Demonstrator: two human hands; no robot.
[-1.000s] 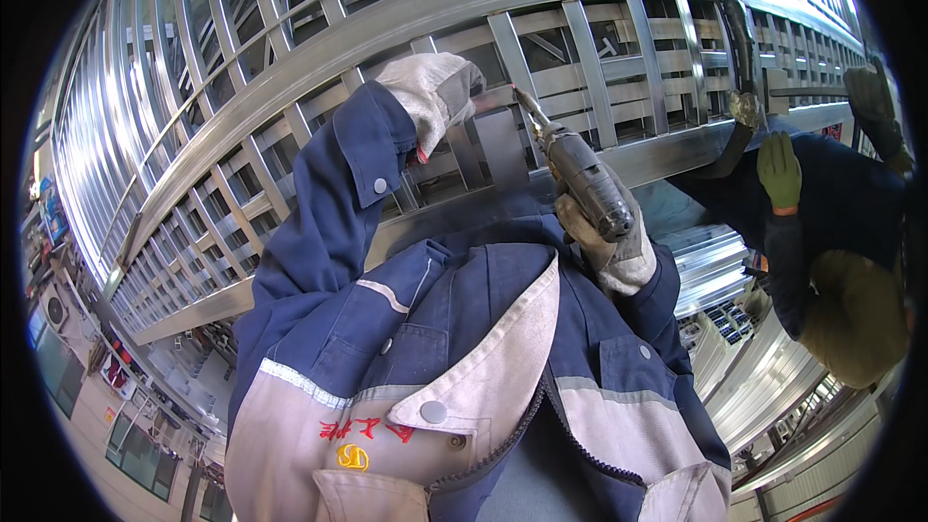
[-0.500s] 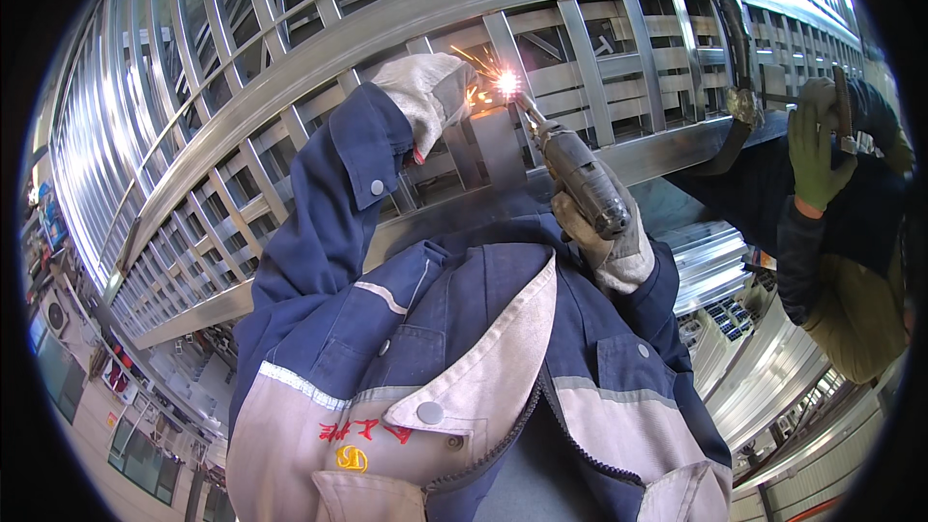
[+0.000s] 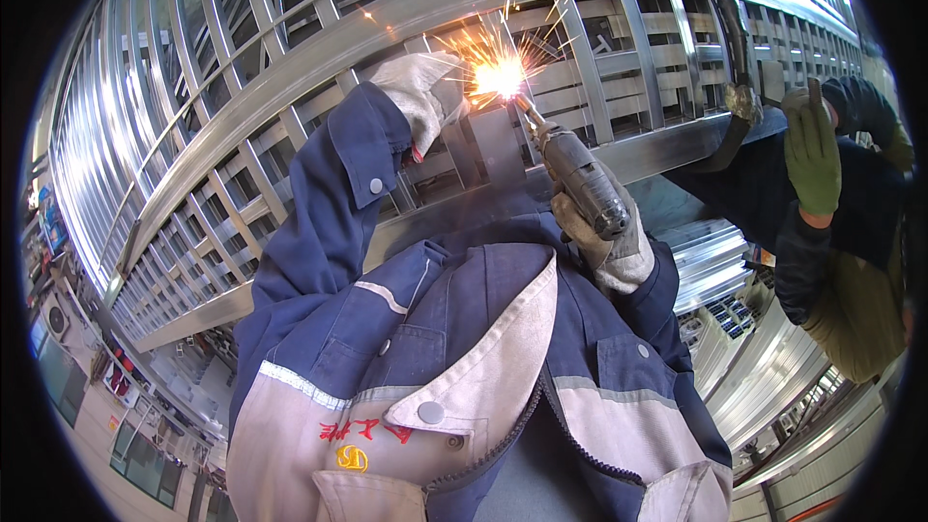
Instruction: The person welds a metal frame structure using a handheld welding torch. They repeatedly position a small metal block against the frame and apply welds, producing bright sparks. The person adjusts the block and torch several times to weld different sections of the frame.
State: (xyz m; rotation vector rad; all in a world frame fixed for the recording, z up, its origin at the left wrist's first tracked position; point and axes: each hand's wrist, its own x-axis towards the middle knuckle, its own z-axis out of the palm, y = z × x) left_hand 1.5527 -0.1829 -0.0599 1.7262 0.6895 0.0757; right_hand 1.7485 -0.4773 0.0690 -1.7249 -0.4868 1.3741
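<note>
My right hand [image 3: 601, 232], in a worn grey glove, is closed around a dark welding torch [image 3: 572, 174]. The torch tip points up and left to a bright arc with sparks [image 3: 499, 77] on the metal frame [image 3: 464, 0]. My left hand [image 3: 423, 97], in a white glove, presses flat against the frame just left of the arc. Both arms wear a dark blue work jacket with a grey collar.
The frame is a large lattice of shiny steel bars and rails filling the upper view. At the right, another person's green-gloved hand [image 3: 814, 155] is raised by a hanging hose and tool [image 3: 739, 87]. Stacked metal profiles [image 3: 715, 271] lie below the right side.
The arc has grown from nothing to a small glow to a bright burst of sparks. The other person's green-gloved hand has risen and shifted right.
</note>
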